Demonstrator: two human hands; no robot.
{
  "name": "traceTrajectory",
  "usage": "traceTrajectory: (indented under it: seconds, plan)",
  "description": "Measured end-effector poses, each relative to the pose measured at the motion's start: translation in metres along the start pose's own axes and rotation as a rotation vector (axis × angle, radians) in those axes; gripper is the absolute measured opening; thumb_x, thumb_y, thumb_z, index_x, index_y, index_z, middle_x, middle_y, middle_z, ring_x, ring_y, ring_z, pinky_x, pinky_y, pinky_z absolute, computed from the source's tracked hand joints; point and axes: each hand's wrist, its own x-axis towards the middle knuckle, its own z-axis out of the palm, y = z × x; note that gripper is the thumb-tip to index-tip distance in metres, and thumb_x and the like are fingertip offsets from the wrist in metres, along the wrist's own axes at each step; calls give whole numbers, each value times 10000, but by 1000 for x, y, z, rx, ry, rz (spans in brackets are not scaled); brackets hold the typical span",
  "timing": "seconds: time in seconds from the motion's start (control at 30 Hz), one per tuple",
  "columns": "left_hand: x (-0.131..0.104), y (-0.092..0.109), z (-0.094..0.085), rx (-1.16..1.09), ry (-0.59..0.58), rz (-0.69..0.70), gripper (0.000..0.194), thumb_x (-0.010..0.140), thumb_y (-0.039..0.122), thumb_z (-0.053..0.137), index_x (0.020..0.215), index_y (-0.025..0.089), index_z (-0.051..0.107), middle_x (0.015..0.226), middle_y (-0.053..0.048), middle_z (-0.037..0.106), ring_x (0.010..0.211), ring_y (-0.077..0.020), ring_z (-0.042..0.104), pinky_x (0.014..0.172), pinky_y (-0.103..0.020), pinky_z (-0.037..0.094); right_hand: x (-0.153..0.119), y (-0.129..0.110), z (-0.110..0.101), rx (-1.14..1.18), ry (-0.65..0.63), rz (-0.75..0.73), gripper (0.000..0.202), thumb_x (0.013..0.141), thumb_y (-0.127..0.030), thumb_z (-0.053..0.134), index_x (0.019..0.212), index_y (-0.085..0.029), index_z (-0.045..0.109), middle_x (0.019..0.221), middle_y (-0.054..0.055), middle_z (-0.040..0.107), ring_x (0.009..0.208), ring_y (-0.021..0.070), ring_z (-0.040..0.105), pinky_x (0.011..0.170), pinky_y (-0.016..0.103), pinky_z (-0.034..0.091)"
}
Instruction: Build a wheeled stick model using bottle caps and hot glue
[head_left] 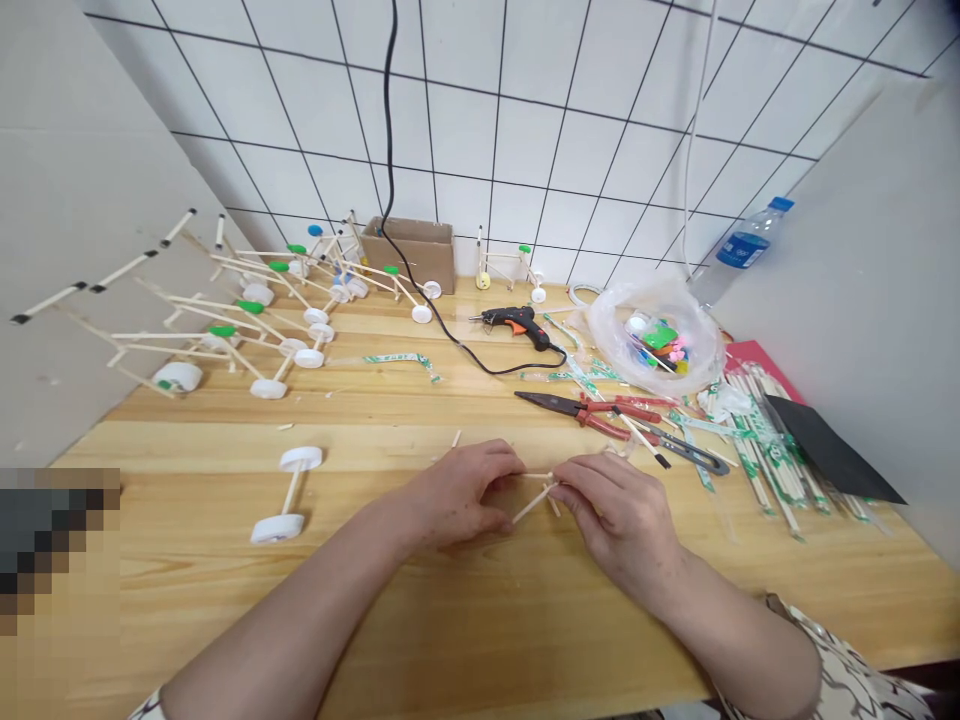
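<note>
Thin wooden sticks joined into a small stick frame (531,507) lie between my hands, low over the tabletop. My left hand (466,497) curls around the frame's left side, fingers and thumb bent over the sticks. With thumb and fingertips, my right hand (621,508) pinches the frame where sticks meet at its right end. Part of the frame is hidden behind my fingers. Left of my hands, a stick axle (293,488) lies with a white wheel (277,529) at each end.
Several stick carts (225,340) with white wheels fill the left back. A black glue gun (517,322), red-handled pliers (551,402) and a utility knife (694,452) lie beyond my hands. Wrapped chopsticks (772,455), a bag of caps (615,325) and a bottle (742,250) are rightward.
</note>
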Motion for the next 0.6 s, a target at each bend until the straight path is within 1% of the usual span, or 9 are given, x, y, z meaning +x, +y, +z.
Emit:
traceTrajectory:
  seconds: [0.17, 0.37, 0.5, 0.6]
  plan:
    - [0, 1, -1, 3, -16, -10, 306, 639, 234, 690, 918, 155, 592, 904, -34, 556, 778, -177, 510, 660, -248, 390, -1, -1, 0, -1, 6, -4, 105, 837, -145, 520, 840, -168, 622, 776, 64, 674, 718, 167, 607, 667, 289, 466]
    - [-2, 2, -1, 0, -14, -8, 284, 654, 233, 678, 911, 157, 586, 924, -38, 556, 803, -184, 516, 688, -260, 399, -3, -4, 0, -20, -5, -4, 100, 823, -117, 535, 853, -148, 624, 785, 80, 666, 727, 175, 599, 668, 292, 456]
    - [-1, 2, -1, 3, -30, -19, 284, 657, 226, 667, 921, 160, 585, 942, -40, 557, 827, -190, 521, 702, -264, 404, -4, -4, 0, -19, 6, -11, 108, 828, -119, 526, 852, -151, 626, 776, 74, 659, 711, 166, 586, 648, 284, 452]
    - [-1, 1, 0, 20, -17, -12, 272, 657, 229, 666, 906, 159, 580, 933, -34, 555, 817, -185, 520, 695, -260, 403, -4, -3, 1, -14, 9, -15, 104, 827, -123, 533, 863, -147, 628, 779, 69, 654, 712, 160, 578, 643, 278, 451]
